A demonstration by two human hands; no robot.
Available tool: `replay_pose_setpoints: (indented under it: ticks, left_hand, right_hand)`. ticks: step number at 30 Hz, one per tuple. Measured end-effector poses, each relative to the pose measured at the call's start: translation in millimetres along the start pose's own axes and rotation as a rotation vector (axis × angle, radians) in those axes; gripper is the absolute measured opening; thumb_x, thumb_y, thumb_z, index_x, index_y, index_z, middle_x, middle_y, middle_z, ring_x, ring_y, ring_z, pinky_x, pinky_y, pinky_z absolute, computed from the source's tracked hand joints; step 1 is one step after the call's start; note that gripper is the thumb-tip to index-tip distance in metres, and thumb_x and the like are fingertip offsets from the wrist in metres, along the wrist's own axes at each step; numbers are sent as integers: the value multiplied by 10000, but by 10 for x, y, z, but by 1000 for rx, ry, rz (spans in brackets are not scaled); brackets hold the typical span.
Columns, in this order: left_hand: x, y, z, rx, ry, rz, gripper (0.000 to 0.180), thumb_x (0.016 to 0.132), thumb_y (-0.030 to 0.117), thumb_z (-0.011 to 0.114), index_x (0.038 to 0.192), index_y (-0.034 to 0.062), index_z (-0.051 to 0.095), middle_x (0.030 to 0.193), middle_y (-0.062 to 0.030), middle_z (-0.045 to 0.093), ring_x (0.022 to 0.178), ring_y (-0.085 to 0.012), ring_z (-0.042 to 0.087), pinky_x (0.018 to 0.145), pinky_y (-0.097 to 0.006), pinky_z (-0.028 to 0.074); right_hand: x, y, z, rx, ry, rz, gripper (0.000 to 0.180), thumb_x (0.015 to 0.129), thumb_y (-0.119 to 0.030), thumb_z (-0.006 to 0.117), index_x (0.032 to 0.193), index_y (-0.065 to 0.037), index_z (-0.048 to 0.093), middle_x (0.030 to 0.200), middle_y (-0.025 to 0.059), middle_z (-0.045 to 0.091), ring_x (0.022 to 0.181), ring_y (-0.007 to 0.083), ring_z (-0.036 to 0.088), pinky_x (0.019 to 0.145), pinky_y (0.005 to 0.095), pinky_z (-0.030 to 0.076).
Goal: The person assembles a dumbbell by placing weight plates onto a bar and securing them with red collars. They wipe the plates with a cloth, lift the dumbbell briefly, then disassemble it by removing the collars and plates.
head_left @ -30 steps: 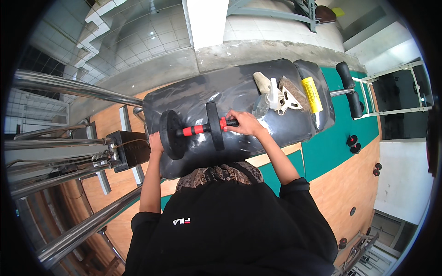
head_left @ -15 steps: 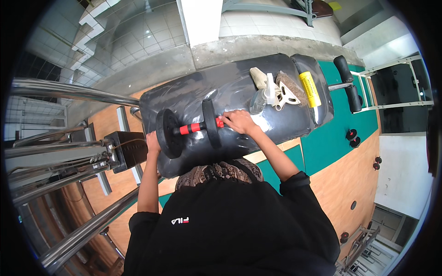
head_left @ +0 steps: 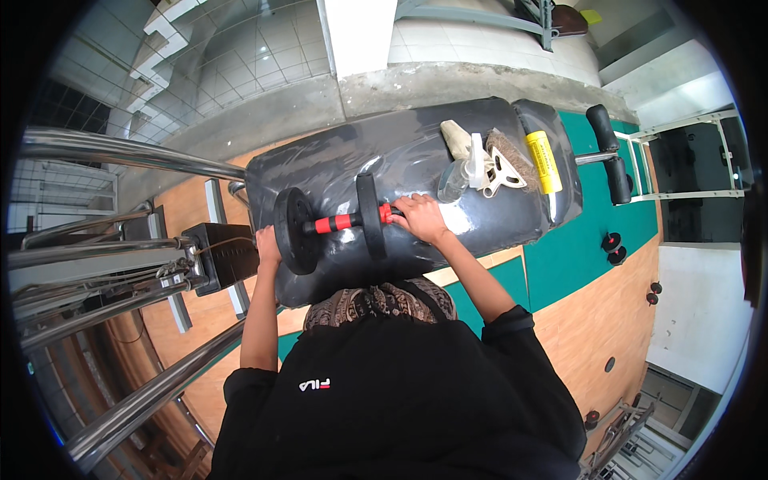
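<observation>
Top: black, long-sleeved, loose in cut, with a small white logo on the chest.
Sleeves: pushed up toward the elbows, well back from left hand (head_left: 268, 242) and right hand (head_left: 420, 220), forearms bare.
Neck: patterned brown-and-black scarf or collar above the black top.
Hands: bare, ungloved.

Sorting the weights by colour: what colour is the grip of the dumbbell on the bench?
Red with a black band, on the dumbbell; seen in the head view.

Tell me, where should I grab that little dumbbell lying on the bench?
Take the dumbbell by its red handle between the two black plates, reaching down from above. It lies flat on the grey bench, and only that bar is thin enough for a hand to wrap round.
</observation>
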State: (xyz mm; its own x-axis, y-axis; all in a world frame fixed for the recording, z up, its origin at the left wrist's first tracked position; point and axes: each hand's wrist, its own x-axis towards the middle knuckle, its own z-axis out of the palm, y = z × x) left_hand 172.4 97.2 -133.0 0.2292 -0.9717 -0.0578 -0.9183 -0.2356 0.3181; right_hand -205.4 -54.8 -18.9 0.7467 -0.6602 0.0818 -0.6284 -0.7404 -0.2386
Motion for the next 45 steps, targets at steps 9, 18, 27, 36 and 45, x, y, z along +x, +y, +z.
replay_pose_setpoints:
  ticks: [9,18,27,36,45]
  left_hand:
    - [-42,233,-226,13,100,1,235,700,222,625,839,33,601,853,-191,596,868,-382,567,805,-441,406]
    - [49,203,-264,35,-155,-47,270,674,279,660,810,51,611,787,-174,608,818,-351,594,797,-434,404]
    - [5,363,-358,35,-16,-32,246,650,259,669,801,68,631,817,-163,598,830,-339,587,783,-409,408]
    - [57,346,-335,5,57,-11,223,678,269,626,795,81,652,784,-167,597,798,-347,579,740,-420,404]
    - [54,517,-481,-66,119,-26,243,676,309,638,807,105,659,775,-147,617,810,-317,588,765,-411,394]
  right_hand:
    - [37,-70,-42,-11,-69,85,308,855,-409,555,928,-114,599,894,45,634,873,235,592,766,415,455]
    - [55,-55,-131,5,-97,-36,345,895,-402,512,943,-71,597,911,84,619,903,245,586,874,415,399]
    - [126,-51,-102,24,-137,-1,269,900,-358,509,897,-93,551,841,83,629,807,259,610,732,398,440]
    - [218,-94,-186,38,-247,113,311,910,-395,485,893,-100,583,883,59,645,897,229,601,820,429,416]
    - [251,-84,-188,61,-271,152,313,922,-396,464,881,-110,585,857,64,644,867,237,598,794,421,396]
